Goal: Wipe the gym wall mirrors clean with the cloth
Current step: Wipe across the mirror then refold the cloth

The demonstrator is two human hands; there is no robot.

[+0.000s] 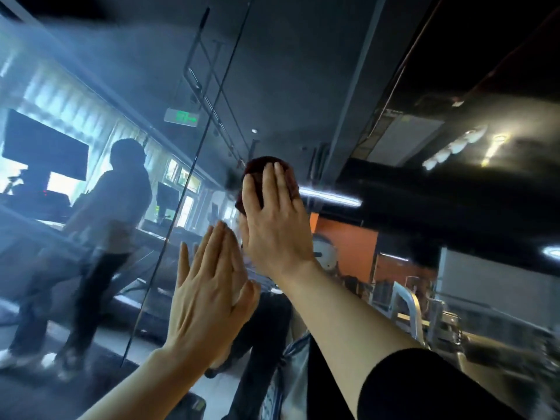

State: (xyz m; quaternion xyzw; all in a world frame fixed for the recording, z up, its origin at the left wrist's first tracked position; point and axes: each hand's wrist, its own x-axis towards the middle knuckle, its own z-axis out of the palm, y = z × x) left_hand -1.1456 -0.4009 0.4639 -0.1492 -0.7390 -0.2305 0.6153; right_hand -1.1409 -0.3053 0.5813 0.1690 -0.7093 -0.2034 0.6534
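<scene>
Head view, wall mirror [303, 71] close in front. Right hand [274, 219] flat, fingers straight and together, pressing dark red cloth [260, 171] against glass; cloth bunched under fingertips, high on mirror. Left hand [209, 283] lower and just beside it, palm on glass, fingers straight, grip holding nothing. Black sleeve [424, 386] on right forearm. Vertical seam [194, 165] between panels left of both hands. Reflection: dark figure [115, 213] standing at left, green exit sign [181, 117] overhead.

wall mirror [303, 86], cloth [263, 174] pressed on it
</scene>
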